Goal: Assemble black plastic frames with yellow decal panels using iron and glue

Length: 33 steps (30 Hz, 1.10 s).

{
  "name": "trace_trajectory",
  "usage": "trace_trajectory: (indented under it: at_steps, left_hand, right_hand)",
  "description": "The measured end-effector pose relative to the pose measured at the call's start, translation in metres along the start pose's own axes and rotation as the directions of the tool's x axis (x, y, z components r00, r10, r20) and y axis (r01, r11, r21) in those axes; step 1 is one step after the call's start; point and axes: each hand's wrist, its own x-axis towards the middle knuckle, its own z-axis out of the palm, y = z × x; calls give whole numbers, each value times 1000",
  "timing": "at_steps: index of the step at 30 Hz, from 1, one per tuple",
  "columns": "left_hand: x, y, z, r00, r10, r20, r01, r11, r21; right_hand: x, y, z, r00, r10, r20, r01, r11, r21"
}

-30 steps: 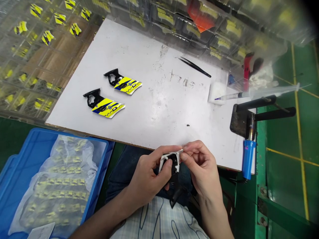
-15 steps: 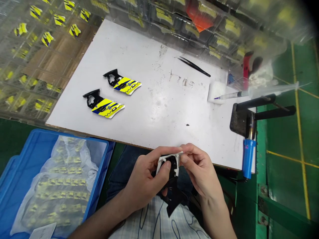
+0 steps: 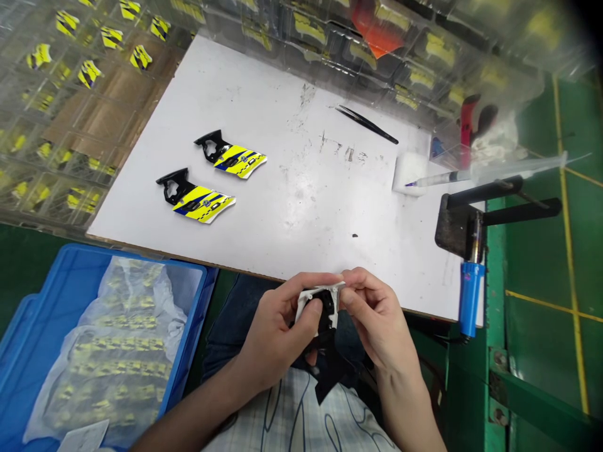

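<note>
Hands clamp one small part between them (white outside, black inside): left hand, right hand.

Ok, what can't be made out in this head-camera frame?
- White and black part: its lower end is covered by the left hand and right hand.
- Bagged pieces in the blue bin: blurred by the plastic.
- Clear trays: glare obscures their contents.
- Syringe: contents too small to see.

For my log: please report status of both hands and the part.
Left hand and right hand both grip the white-and-black part over the lap. Nothing obstructs; white board ahead holds two yellow parts.
</note>
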Motion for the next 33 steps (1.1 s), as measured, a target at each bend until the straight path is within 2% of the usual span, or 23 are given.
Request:
trace_trajectory:
  at_steps: [4,15,19,33]
  left_hand:
    - [3,0,2,1000,-19,-14,18,996,-83]
    - [5,-4,1,1000,-7,-21,5,997,-78]
    - [5,-4,0,1000,-10,-27,7,997,-82]
    - [-2,-3,-4,999,11,36,-12,1000,16]
  right_hand:
    - [1,0,4,999,17,-28,-15,999,50]
    - [0,2,6,998,51,-36,-46,989,140]
    - [0,2,5,999,49,-5,-48,985,168]
    - [-1,0,3,997,56,51,-66,973,223]
